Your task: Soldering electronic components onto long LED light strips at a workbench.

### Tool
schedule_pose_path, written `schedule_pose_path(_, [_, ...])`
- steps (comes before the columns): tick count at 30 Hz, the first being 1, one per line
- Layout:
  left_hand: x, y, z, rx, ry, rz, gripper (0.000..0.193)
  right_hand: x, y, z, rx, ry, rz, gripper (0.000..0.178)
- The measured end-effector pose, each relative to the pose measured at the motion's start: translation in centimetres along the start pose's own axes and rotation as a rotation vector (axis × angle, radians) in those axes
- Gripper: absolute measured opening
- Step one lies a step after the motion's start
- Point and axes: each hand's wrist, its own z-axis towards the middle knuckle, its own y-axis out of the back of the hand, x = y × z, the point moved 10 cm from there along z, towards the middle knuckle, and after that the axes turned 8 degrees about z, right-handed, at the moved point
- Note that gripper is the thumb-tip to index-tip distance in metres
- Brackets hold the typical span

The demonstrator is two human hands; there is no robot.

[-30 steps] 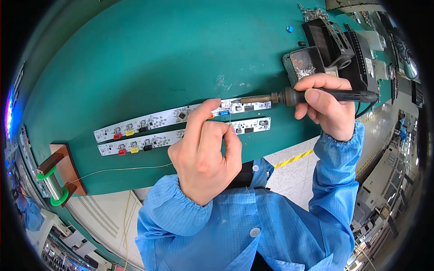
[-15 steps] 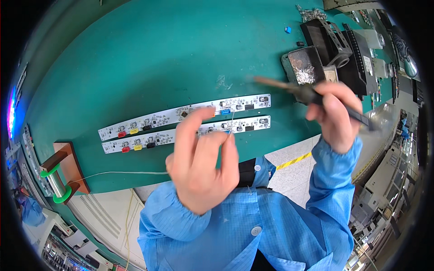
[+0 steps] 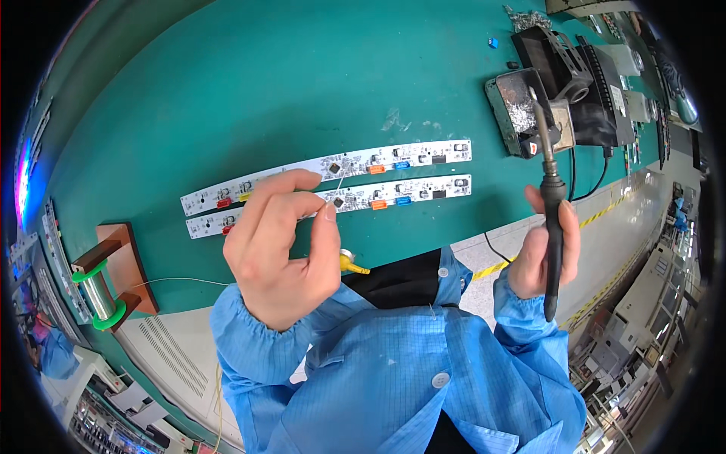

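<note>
Both hands have been lifted off the two circuit board strips (image 3: 340, 181), so the soldering touch seen a second ago has been broken. A thin solder wire (image 3: 340, 184) is pinched between thumb and fingers of the left hand (image 3: 283, 242), above the nearer strip. The soldering iron (image 3: 550, 204) is gripped upright in the closed right hand (image 3: 541, 253), its tip swung to the cleaning tray (image 3: 522, 113). A solder spool (image 3: 98, 291) is seen at the green table's (image 3: 227, 91) left edge.

Blue lab coat with elastic cuffs, bare hands (image 3: 283, 246).
</note>
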Motion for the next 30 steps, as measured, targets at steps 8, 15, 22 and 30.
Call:
schedule_pose_path(8, [-0.1,-1.0,1.1,0.078,-0.115,0.015,0.015,7.8,-6.4,4.0,0.184,0.297,0.121,0.022])
schedule_pose_path(15, [0.0,-1.3,1.1,0.061,-0.148,0.045,0.015,8.9,-9.3,3.2,0.230,0.413,0.033,0.026])
schedule_pose_path(22, [0.3,-1.6,1.0,0.149,-0.080,0.011,0.009,8.8,-9.8,3.2,0.233,0.383,0.026,0.022])
schedule_pose_path(30, [0.4,-1.8,0.9,0.136,-0.081,0.014,0.011,8.5,-10.5,2.8,0.271,0.342,0.016,0.017])
